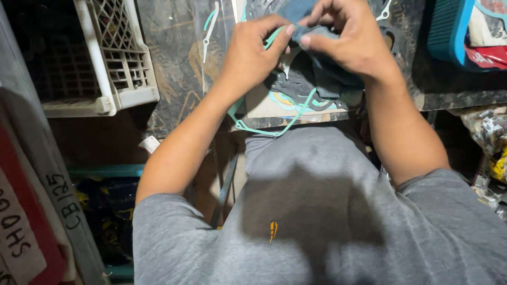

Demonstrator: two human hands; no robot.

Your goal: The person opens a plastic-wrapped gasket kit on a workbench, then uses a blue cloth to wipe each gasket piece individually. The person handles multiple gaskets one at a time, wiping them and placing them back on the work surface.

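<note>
— You stood right behind them. What did the head view show?

— Both bare hands were up at the top middle of the frame. The left hand (252, 53) and the right hand (355, 37) met over a dark grey-blue gasket sheet (317, 34), thin and floppy, hanging down from the fingers.

— And the grip of each hand?

— Narrow, both of them. The left hand's grip was a pinch, thumb and forefinger closed on the sheet's near edge. The right hand's grip was pinched on the same sheet from the other side, the fingertips of the two hands almost touching.

— Anything else caught in there?

— A thin teal gasket (264, 124) looped down from beside the left hand to the middle of the frame, past the front edge of the dark tabletop (174, 68). Whether the left hand held it too, I couldn't tell. Under the hands lay a pile of flat gaskets (296, 89), grey and teal, on a pale card.

— And round about?

— A white plastic crate (119, 58) sat at the upper left, its corner on the tabletop. A blue basket (449, 31) stood at the upper right. The person's grey T-shirt (327, 221) filled the lower half of the frame.
</note>
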